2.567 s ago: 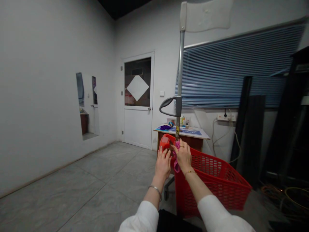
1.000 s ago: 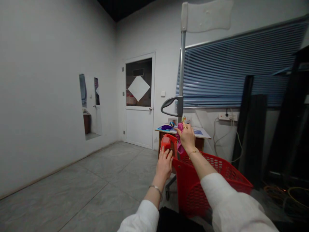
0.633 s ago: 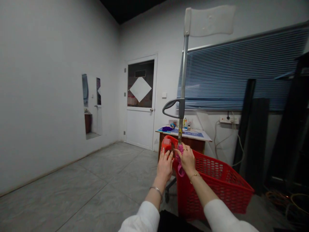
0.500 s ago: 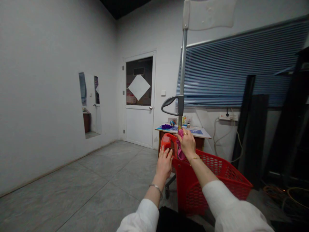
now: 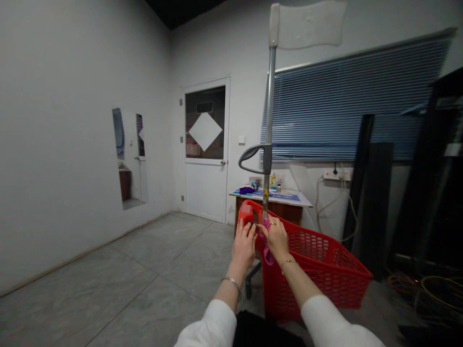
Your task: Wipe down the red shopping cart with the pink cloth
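- You can read no text, brand or number anywhere in view.
- Sticker [image 5: 265,194] on the cart's metal pole [image 5: 269,106]: yellow and dark markings, too small to read.
- Bottle label [image 5: 274,182] on the desk: illegible.
- Blue printed mat [image 5: 285,197]: print blurred.
- White diamond sign [image 5: 205,131] on the door glass: no legible wording.

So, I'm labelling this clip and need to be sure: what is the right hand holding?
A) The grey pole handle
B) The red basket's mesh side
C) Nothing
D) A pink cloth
D: the right hand has a pink cloth gathered in its fingers, right beside the metal pole.
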A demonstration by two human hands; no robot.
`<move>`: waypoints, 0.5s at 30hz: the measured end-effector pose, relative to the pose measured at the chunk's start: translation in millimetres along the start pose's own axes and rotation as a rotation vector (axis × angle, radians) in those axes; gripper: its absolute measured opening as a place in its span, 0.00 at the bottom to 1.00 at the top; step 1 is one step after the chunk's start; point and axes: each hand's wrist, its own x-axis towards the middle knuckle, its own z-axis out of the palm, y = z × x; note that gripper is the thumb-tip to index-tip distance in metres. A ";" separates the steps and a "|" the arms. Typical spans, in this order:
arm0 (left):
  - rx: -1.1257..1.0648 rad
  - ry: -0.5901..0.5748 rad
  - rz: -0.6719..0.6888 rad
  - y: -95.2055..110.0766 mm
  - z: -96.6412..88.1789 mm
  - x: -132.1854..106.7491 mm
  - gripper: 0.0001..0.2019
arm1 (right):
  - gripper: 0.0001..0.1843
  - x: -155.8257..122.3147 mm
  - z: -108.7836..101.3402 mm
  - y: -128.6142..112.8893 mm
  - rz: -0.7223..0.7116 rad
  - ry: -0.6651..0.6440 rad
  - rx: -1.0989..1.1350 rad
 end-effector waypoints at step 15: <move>-0.011 0.007 -0.007 1.1 -0.1 -0.2 0.20 | 0.36 41.8 -12.0 -8.3 -0.020 0.084 0.012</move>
